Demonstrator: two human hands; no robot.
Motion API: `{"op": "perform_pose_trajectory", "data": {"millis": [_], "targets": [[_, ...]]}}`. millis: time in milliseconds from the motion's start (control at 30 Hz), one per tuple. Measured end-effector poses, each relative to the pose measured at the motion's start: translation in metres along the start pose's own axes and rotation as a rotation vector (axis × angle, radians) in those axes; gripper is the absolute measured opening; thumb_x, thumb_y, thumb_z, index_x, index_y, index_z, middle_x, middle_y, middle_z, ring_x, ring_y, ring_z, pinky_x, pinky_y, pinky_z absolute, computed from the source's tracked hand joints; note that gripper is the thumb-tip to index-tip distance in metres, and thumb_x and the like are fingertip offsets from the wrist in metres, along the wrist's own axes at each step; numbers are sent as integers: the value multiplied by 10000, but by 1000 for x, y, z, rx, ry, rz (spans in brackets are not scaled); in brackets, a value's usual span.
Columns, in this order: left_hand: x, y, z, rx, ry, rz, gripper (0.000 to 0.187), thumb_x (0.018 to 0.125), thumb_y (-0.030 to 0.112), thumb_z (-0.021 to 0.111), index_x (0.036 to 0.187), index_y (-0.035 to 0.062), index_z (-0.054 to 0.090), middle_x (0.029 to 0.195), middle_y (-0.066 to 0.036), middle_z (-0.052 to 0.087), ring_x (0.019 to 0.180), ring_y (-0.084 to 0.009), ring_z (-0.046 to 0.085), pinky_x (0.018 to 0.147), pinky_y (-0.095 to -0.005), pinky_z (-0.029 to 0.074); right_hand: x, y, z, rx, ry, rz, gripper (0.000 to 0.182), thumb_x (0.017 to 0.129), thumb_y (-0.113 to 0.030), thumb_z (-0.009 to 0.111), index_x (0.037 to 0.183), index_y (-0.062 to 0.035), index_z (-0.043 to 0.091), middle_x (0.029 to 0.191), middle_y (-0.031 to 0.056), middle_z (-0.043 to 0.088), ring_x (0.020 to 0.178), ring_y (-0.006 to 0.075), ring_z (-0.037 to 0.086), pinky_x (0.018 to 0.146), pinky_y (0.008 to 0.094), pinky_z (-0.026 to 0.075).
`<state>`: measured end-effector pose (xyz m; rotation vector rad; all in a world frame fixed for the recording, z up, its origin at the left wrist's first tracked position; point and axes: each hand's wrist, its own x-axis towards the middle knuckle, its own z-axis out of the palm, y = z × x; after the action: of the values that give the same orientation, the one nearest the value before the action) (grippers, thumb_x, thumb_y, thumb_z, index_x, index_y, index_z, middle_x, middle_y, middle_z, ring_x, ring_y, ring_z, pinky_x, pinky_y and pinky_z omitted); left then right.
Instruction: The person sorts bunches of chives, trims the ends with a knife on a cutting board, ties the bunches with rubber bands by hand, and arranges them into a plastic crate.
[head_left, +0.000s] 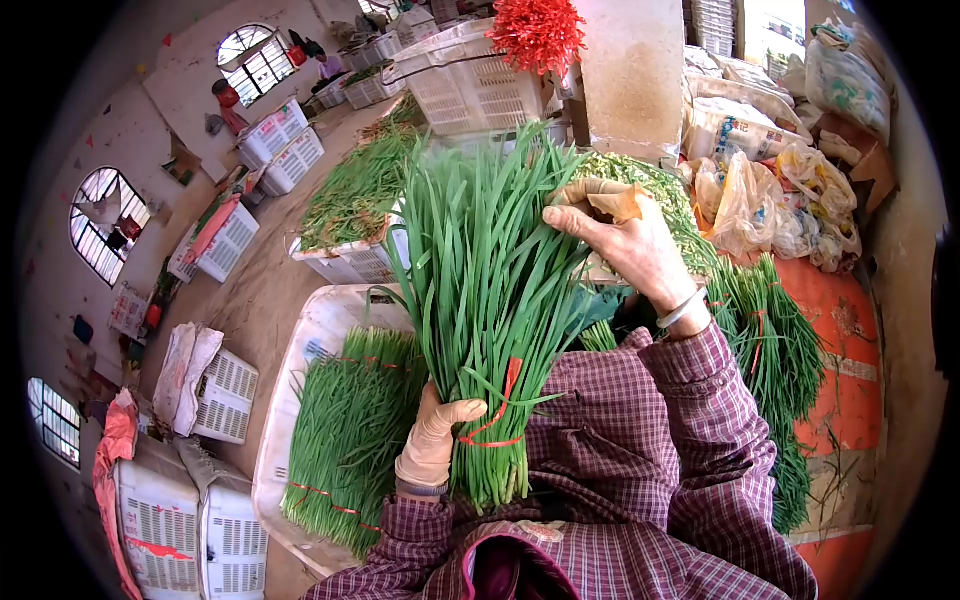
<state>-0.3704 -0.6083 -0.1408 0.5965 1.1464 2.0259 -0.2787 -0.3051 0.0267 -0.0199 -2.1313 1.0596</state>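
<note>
My left hand (432,440), in a pale glove, is wrapped round the lower stems of a big bunch of long green leaves (490,270). A red tie (508,400) circles the stems beside my thumb. At the upper right of the bunch, my right hand (620,235) touches the leaf tips with thumb and fingers bent together; its glove fingertips look torn, and a bracelet (683,308) rings the wrist. Left of the held bunch, a white crate (272,440) holds tied green bunches (350,450).
More tied bunches (765,350) lie on orange sheeting (845,330) at the right. Plastic bags (770,200) are piled behind them. Loose greens (365,190), a white crate (475,85) with red ties (538,35) and other crates (228,240) stand farther off.
</note>
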Motion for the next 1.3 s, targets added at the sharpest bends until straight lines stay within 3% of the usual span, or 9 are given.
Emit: {"op": "perform_pose_trajectory", "data": {"millis": [167, 300, 400, 500, 700, 767, 867, 1233, 1300], "targets": [[3, -13, -1, 136, 26, 0, 632, 737, 120, 857, 1272, -5, 544, 1077, -103, 684, 977, -177, 687, 893, -343, 590, 4, -1, 8, 112, 103, 96, 219, 917, -234, 685, 898, -22, 738, 820, 58, 692, 717, 154, 644, 657, 318, 507], [-4, 26, 52, 172, 186, -6, 560, 732, 81, 823, 1241, 25, 595, 1050, -21, 675, 904, -119, 641, 849, -290, 548, 10, 52, -16, 537, 529, 202, 337, 975, -294, 646, 1143, -3, 683, 936, 11, 684, 753, 147, 621, 718, 280, 515], [5, 38, 63, 176, 246, 30, 516, 760, 65, 799, 1236, 23, 603, 1058, -31, 681, 928, -130, 660, 875, -290, 551, -29, 36, -15, 324, 331, 317, 701, 979, -336, 648, 1505, 14, 344, 1282, 173, 596, 1132, 228, 599, 901, 358, 534], [22, 54, 106, 310, 231, 207, 643, 788, 93, 823, 1345, 23, 508, 1209, -62, 636, 1054, -161, 634, 957, -322, 516, -86, 36, 39, 411, -42, 308, 1022, 891, -399, 749, 1570, 26, 114, 1514, 261, 400, 1322, 345, 493, 1115, 430, 406], [48, 49, 104, 692, 4, 259, 1130, 658, 208, 944, 1559, 60, 278, 1508, -136, 421, 1361, -264, 433, 1129, -377, 370, -95, 11, 96, 1051, 279, 616, 371, 945, -174, 680, 1242, 39, 620, 1108, 82, 702, 944, 157, 663, 843, 311, 549], [56, 53, 93, 574, -6, 210, 952, 709, 187, 910, 1474, 28, 367, 1391, -126, 516, 1252, -238, 519, 1054, -356, 438, -105, 1, 103, 814, 316, 560, 297, 969, -146, 622, 1218, 11, 654, 1091, 86, 703, 929, 161, 674, 819, 296, 543], [56, 74, 84, 360, -50, -27, 591, 771, 211, 866, 1264, 14, 605, 1152, -46, 674, 1009, -144, 650, 886, -301, 542, -115, 16, 144, 970, 318, 591, 316, 980, -184, 653, 1246, -43, 559, 1168, 52, 630, 1005, 146, 634, 834, 307, 553], [3, 115, 66, 389, 191, -86, 498, 851, 157, 755, 1288, -4, 579, 1169, -68, 670, 1015, -169, 657, 924, -319, 531, -161, -19, 188, 1676, 136, 1027, 301, 1031, -248, 563, 1273, -70, 562, 1192, 30, 640, 991, 123, 653, 826, 284, 584], [-15, 96, 57, 350, 272, -91, 508, 868, 181, 731, 1311, -3, 565, 1208, -74, 651, 1059, -181, 639, 961, -335, 515, -182, -11, 192, 1654, 109, 1131, 439, 964, -185, 653, 1317, -22, 451, 1225, 88, 611, 1069, 201, 642, 922, 378, 574]]}}
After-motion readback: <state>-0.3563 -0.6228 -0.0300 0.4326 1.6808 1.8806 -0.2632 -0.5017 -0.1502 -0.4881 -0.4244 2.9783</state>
